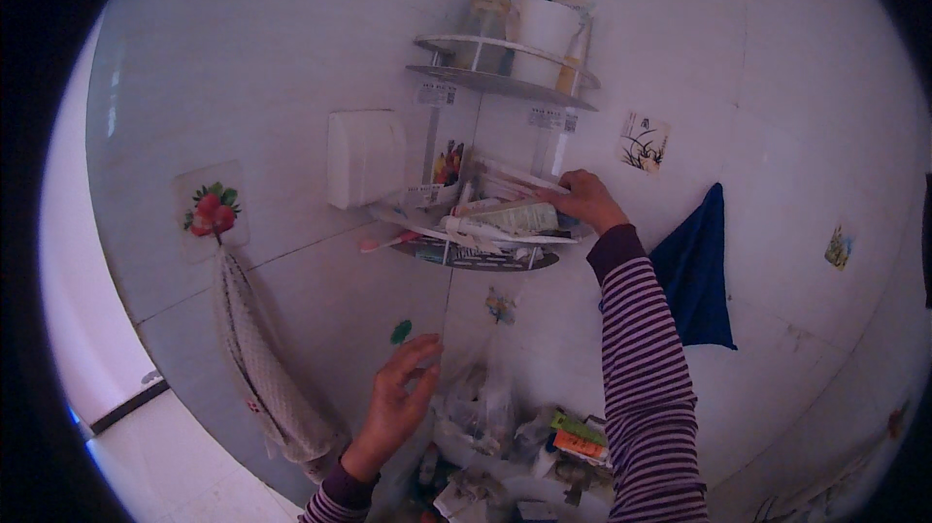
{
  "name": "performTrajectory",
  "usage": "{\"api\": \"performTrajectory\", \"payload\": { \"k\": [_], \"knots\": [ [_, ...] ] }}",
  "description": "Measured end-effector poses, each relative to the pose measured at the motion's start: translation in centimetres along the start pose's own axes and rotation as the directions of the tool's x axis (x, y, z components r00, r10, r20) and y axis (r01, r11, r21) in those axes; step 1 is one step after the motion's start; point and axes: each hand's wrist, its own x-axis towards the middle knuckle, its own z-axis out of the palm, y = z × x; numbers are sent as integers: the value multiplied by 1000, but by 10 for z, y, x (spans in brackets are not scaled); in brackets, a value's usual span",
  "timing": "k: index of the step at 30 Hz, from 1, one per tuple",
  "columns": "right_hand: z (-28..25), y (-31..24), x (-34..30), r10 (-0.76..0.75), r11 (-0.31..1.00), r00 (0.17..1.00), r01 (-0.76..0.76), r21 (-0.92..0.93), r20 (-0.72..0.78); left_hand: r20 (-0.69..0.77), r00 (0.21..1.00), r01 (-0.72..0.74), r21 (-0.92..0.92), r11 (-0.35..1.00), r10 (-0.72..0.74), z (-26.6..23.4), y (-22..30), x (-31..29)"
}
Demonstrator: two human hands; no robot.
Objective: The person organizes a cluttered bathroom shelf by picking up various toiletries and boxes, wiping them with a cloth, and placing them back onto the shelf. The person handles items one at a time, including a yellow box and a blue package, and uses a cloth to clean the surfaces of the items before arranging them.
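Note:
My right hand (587, 199) reaches to the crowded lower corner shelf (485, 259). Its fingers close on the edge of a pale plastic tray (519, 176) at the back; the fingertips are partly hidden. Just below them lie a pale green tube-like pack (519, 217) and a white tube (471, 229). A pink-tipped stick (386, 242) pokes out over the shelf's left end. Lower down, my left hand (400, 395) hangs in the air with fingers apart, holding nothing, close to a small green piece (400, 332) that seems to be on the wall.
An upper corner shelf (485, 84) bears a white cup (544, 33) and a jar. A white box (365, 159) is mounted left of the shelves. A pale towel (262, 358) and a dark blue cloth (694, 271) hang on the walls. Plastic bags (481, 411) and clutter lie below.

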Motion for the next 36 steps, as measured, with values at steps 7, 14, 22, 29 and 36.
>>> {"api": "performTrajectory", "payload": {
  "k": [7, 14, 22, 29, 36],
  "knots": [
    [17, 16, 11, -33, 999, 992, 31, -14, -120, 18, 1000, -14, 6, 1000, 14, 3, 4, 1],
    [5, 15, 2, -113, 993, 959, 115, -6, -261, 2, 1000, -21, 51, 999, 21, 0, 1, 1],
    [-50, -18, -80, 111, 899, 982, -34, 436, -154, -8, 994, -111, 63, 992, 112, -4, -5, 18],
    [-14, 7, -317, 411, 670, 897, -417, 615, 160, -65, 987, -143, 85, 986, 149, -1, 4, 70],
    [80, 58, -583, 344, 864, 765, -484, 135, 544, -28, 866, -402, 554, 729, 499, 1, 19, 126]
  ]
}}
